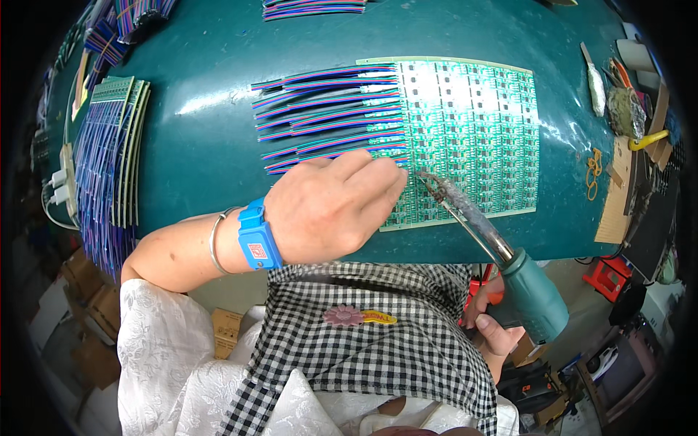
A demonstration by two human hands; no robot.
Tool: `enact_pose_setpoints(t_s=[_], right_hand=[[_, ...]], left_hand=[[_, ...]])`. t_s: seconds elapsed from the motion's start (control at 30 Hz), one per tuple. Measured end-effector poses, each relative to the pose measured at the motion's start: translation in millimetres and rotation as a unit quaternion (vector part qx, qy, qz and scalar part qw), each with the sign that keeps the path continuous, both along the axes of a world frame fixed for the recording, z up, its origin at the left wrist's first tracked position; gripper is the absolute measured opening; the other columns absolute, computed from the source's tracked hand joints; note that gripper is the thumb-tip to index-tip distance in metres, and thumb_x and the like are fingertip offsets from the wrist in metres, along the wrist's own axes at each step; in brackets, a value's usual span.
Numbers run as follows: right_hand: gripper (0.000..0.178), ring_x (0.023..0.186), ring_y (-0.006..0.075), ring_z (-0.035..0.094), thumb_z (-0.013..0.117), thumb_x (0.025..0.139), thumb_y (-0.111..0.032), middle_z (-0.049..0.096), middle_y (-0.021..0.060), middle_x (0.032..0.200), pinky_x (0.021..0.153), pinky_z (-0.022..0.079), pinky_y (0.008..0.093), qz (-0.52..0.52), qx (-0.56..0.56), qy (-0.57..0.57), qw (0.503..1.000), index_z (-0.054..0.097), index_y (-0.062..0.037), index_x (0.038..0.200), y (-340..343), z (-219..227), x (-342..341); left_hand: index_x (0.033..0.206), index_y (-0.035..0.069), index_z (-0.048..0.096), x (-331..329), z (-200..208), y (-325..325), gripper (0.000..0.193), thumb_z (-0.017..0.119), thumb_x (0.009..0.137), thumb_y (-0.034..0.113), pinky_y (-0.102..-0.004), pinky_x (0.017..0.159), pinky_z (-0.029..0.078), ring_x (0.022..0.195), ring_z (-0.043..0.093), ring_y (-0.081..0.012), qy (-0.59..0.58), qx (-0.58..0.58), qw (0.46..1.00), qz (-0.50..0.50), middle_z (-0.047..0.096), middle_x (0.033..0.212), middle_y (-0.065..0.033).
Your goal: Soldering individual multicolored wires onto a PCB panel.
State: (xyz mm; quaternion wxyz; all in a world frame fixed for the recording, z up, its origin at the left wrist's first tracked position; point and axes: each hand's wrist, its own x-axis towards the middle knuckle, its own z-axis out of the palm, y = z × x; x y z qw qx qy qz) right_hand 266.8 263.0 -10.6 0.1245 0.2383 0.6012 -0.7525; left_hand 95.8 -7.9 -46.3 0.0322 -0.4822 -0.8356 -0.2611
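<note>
A large green circuit board panel (472,138) lies on the table, with rows of small black chips. Several multicoloured ribbon cables (327,120) run leftward from its left columns. My left hand (331,200) is closed in a pinch on a ribbon cable at the panel's lower left; its fingertips partly hide the cable end. A blue strap circles that wrist. Below the table's front edge, my right hand (498,327) grips a soldering gun (534,291) with a green body. Its dark, crusted tip points up-left and sits at the panel, just right of my left fingertips.
Finished-looking panels with cables (113,152) are stacked at the left. More cable bundles (313,9) lie along the far edge. At right are rubber bands (593,174), a foil-wrapped tool (596,83) and a cardboard piece (616,192). A white plug (59,187) sits in a power strip at far left.
</note>
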Motion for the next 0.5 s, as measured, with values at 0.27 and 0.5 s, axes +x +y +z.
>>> enact_pose_setpoints(t_s=[0.27, 0.5], right_hand=[[0.041, 0.069, 0.0172, 0.056, 0.075, 0.074, -0.006, 0.056, 0.0070, 0.080, 0.062, 0.047, 0.0299, 0.015, 0.014, 0.003, 1.000, 0.054, -0.0004, 0.109, 1.1, -3.3, 0.8], [0.034, 0.068, 0.0160, 0.054, 0.074, 0.074, -0.009, 0.056, 0.0062, 0.077, 0.062, 0.046, 0.0304, 0.051, 0.057, 0.020, 0.997, 0.055, -0.0009, 0.100, 2.9, -9.2, 0.1]], left_hand=[[0.108, -0.008, 0.065, -2.2, -0.9, -1.8, 0.044, 0.064, 0.066, 0.003, -0.0307, 0.048, 0.045, 0.064, 0.053, -0.0200, -0.010, 0.001, 1.000, -0.010, 0.052, 0.084, -0.0094], [0.108, -0.008, 0.065, -3.0, -2.8, -2.7, 0.044, 0.064, 0.065, 0.003, -0.0310, 0.049, 0.045, 0.065, 0.053, -0.0201, -0.008, 0.012, 1.000, -0.018, 0.053, 0.085, -0.0095]])
